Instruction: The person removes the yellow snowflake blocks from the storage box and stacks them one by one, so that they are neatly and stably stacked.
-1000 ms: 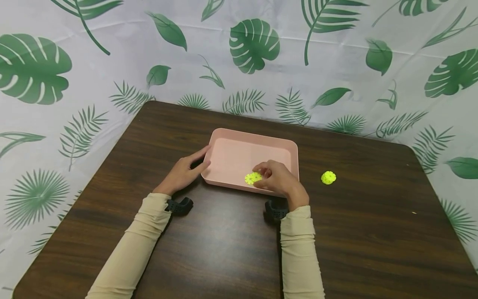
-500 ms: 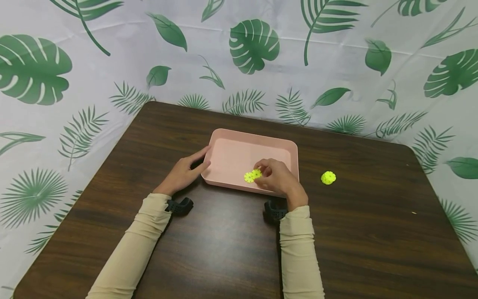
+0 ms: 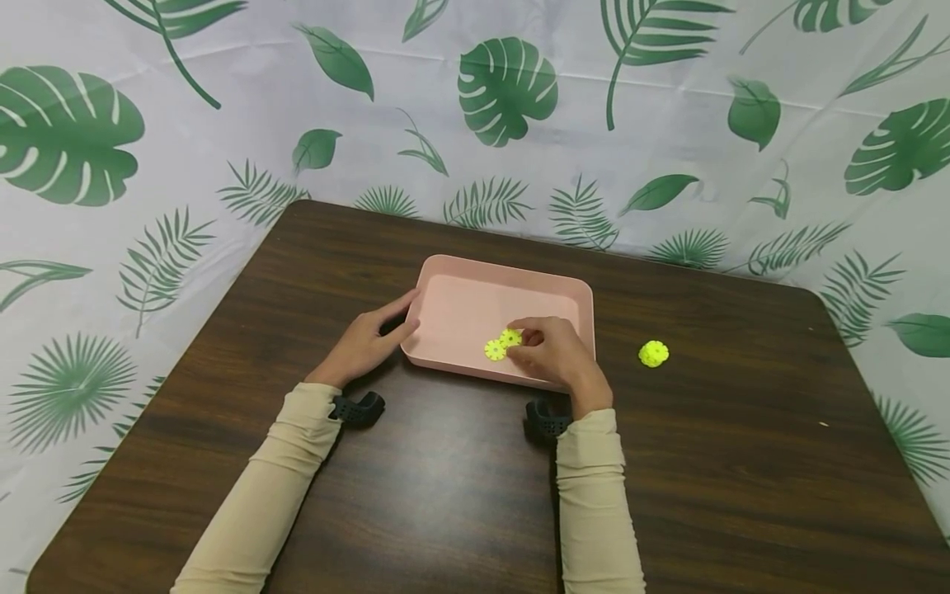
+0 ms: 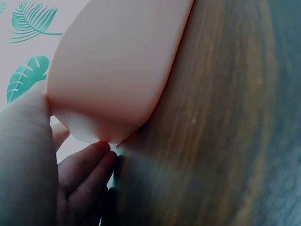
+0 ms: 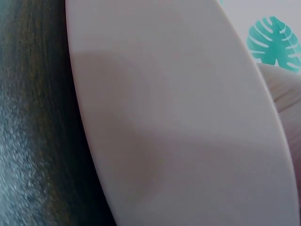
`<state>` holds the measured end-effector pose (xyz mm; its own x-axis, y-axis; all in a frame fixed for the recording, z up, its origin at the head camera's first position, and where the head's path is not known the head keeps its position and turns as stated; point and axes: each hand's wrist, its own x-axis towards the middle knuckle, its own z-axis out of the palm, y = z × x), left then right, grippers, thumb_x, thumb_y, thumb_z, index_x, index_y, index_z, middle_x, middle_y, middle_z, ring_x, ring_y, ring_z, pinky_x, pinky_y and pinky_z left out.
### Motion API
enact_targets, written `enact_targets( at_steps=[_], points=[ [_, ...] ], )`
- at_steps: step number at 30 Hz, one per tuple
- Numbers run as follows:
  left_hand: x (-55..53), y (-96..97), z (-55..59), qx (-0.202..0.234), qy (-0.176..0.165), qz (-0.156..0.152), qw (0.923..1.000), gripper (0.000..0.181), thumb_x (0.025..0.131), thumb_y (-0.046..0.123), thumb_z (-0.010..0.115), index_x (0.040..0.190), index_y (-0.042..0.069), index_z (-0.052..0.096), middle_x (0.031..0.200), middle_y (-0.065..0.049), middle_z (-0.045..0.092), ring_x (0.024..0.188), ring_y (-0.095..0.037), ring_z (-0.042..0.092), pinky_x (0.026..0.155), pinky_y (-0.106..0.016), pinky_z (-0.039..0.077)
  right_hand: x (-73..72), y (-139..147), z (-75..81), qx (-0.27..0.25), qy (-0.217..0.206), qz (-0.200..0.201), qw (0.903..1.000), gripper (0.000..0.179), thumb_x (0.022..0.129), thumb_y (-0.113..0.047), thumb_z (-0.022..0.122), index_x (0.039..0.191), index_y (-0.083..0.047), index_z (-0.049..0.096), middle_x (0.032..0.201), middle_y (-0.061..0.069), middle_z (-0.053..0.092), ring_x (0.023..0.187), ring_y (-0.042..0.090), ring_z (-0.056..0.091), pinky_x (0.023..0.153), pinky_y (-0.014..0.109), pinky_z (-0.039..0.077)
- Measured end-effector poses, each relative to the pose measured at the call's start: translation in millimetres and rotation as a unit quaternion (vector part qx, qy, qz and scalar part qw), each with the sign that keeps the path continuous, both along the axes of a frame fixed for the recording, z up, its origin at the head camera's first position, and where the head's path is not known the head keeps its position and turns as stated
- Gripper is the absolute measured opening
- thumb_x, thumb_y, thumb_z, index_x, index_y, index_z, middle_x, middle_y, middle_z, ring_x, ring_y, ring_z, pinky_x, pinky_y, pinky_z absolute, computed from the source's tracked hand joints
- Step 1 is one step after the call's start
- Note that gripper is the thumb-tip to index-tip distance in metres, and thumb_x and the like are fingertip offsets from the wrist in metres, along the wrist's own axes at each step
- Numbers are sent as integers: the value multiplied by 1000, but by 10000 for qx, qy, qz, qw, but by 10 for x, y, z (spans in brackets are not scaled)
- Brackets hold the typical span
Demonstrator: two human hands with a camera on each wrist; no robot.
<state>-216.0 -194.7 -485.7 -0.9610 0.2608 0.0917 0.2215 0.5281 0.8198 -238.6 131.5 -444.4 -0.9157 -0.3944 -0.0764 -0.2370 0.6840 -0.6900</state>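
Observation:
A shallow pink tray [image 3: 460, 307] lies on the table. At its left end is my left hand [image 3: 361, 342], thumb over the rim and fingers against the outer wall; the left wrist view shows the fingertips [image 4: 106, 148] at the tray's corner. Over the front right part of the tray, my right hand [image 3: 552, 351] pinches a bright yellow notched flower-shaped disc [image 3: 510, 338] between thumb and index finger. A second such disc [image 3: 495, 351] adjoins it at the lower left, inside the tray. In the right wrist view the tray wall [image 5: 183, 94] hides most of the hand.
A small pile of the same yellow discs [image 3: 654, 354] sits on the dark wooden table [image 3: 735, 462], right of the tray. A tiny pale scrap [image 3: 823, 424] lies farther right. Behind the table hangs a white cloth [image 3: 571, 49] with green leaves.
The pinched disc has come more into view and shifted slightly up, with the adjoining disc moving a little as well. My left hand, the tray and the pile stay in place.

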Motion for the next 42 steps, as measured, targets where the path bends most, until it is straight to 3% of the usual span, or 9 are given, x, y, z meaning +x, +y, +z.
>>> enact_targets(
  at_steps=[8, 13, 20, 31, 42],
  points=[
    [-16, 1, 2, -5, 74, -14, 10000, 62, 106, 52, 53, 163, 33, 34, 163, 0, 38, 149, -26, 39, 119, -54, 33, -8, -3, 29, 129, 108, -74, 9998, 21, 93, -9, 78, 113, -3, 80, 100, 10, 72, 87, 24, 63, 83, 39, 57],
    [-16, 4, 4, 1, 64, 0, 10000, 62, 106, 53, 53, 163, 34, 35, 163, 0, 39, 149, -26, 39, 119, -54, 33, -12, -17, 27, -77, 8, 180, 9998, 27, 93, -6, 77, 119, -2, 77, 101, 12, 70, 89, 26, 61, 82, 38, 55],
    [-12, 1, -4, -58, 34, 28, 10000, 62, 106, 53, 52, 162, 36, 34, 163, -1, 39, 149, -26, 39, 120, -53, 33, -20, -97, -28, -204, -143, 629, 9977, 47, 85, -19, 88, 127, -4, 74, 106, 12, 67, 93, 27, 61, 82, 38, 56],
    [-5, 3, -11, -74, 21, 50, 10000, 61, 106, 54, 52, 162, 38, 34, 163, -1, 39, 149, -27, 39, 120, -54, 32, -5, -150, -51, -320, 63, 758, 9966, 31, 85, -10, 86, 114, -4, 79, 101, 10, 63, 89, 25, 57, 75, 34, 55],
    [2, 9, -17, -59, 35, 40, 10000, 62, 106, 53, 52, 162, 36, 34, 163, -1, 40, 148, -27, 40, 120, -54, 32, -26, -192, -85, -126, 406, 587, 9974, 33, 87, -6, 83, 119, -3, 74, 100, 9, 63, 84, 23, 57, 74, 33, 53]
  ],
)
